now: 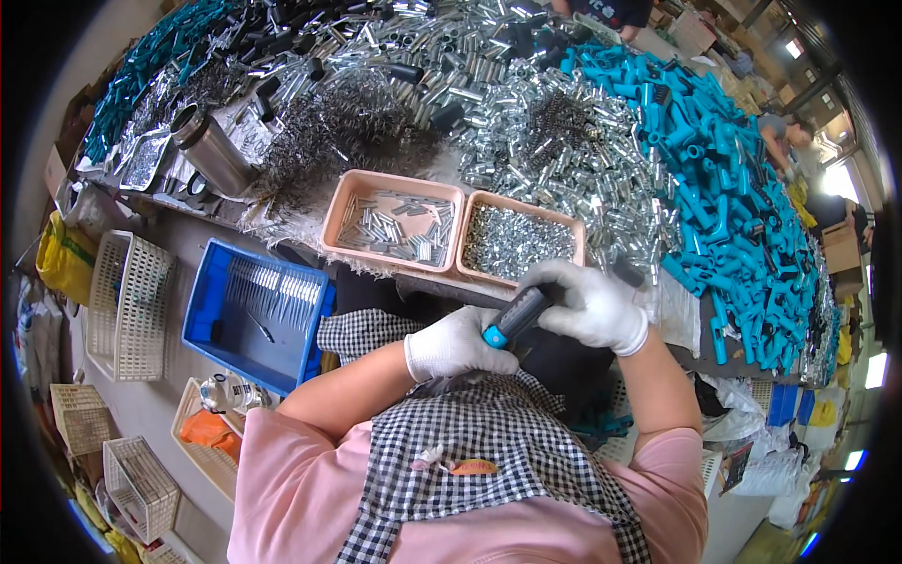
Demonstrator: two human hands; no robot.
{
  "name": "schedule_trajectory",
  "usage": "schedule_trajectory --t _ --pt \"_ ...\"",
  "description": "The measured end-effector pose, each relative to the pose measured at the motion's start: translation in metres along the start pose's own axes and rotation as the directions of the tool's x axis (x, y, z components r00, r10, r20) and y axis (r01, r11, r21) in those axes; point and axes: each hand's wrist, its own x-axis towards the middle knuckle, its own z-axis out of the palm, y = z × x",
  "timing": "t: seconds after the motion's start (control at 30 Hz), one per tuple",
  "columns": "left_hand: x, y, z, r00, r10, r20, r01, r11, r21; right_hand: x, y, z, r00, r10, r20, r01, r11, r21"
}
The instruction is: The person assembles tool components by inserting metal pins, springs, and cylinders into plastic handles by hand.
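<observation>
My left hand [458, 344], in a white glove, is closed round the lower end of a black-and-teal handle [519, 317]. The handle is a thick dark cylinder with a teal end, held tilted in front of my apron. At its upper end, the gloved fingers of my right hand [594, 306] are wrapped over the dark part. Just beyond my hands, a pink tray [331, 218] holds thin metal pins. Beside it, a second pink tray [580, 246] is filled with small shiny metal pieces.
Loose silvery tubes [564, 150] cover the worktable, with teal housings [705, 188] heaped on the right and dark springs [343, 127] behind the trays. A steel flask [214, 155] stands at the left. A blue crate [211, 329] holds long metal pieces. Another person [785, 141] is at the far right.
</observation>
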Motion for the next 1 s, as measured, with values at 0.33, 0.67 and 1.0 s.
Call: schedule_trajectory --t 0.33,0.67,1.0 --pt "-0.001 -0.011 0.001 0.996 -0.043 0.076 0.06 0.97 -0.234 0.001 0.008 0.008 0.997 0.074 0.0 -0.074 0.997 0.023" --pt "0.01 -0.031 0.004 0.995 0.0 0.099 0.041 0.91 -0.414 -0.001 0.009 0.017 0.999 -0.003 -0.042 -0.008 0.963 -0.269" --pt "0.007 -0.03 -0.001 0.991 0.032 0.133 0.014 0.943 -0.333 -0.006 0.004 0.02 0.999 -0.003 -0.035 -0.005 0.977 -0.212"
